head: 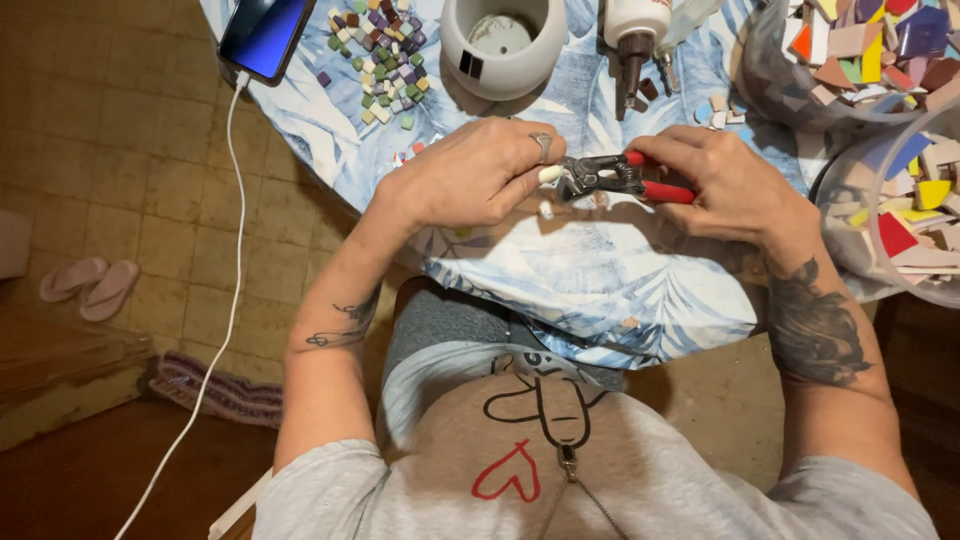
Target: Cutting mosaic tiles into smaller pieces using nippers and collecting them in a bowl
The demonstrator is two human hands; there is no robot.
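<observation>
The right hand (735, 185) is closed around the red handles of a pair of nippers (610, 175), gripping them so the dark metal head points toward the left hand. The left hand (475, 175), with a ring on one finger, has its fingers drawn together and pinches a small pale tile (550, 174) right at the nippers' head; the tile touches the metal there, though whether it is clamped in the cutting edges cannot be told. Just below the left fingertips a small white chip (546, 210) lies on the cloth (600, 270), a blue-and-white leaf-print cover over the table edge nearest the person.

Beyond the left hand, just past its knuckles, a few loose pink and white bits (412, 152) lie on the cloth. Farther out stands a white round pot (503, 45), open at the top, with two dark tiles stuck on its side. To the left of the pot is a heap of small square tiles (385, 60) in purple, green and white, and farther left again a phone (265, 35) with a lit screen, a white cable (232, 250) running from it down toward the floor.

Beyond the right hand stands a glue bottle (632, 35) with a brown nozzle. To the right of that hand sit two clear bowls: the near bowl (880, 255) holds coloured tile shards, and the far bowl (770, 70) holds more.
</observation>
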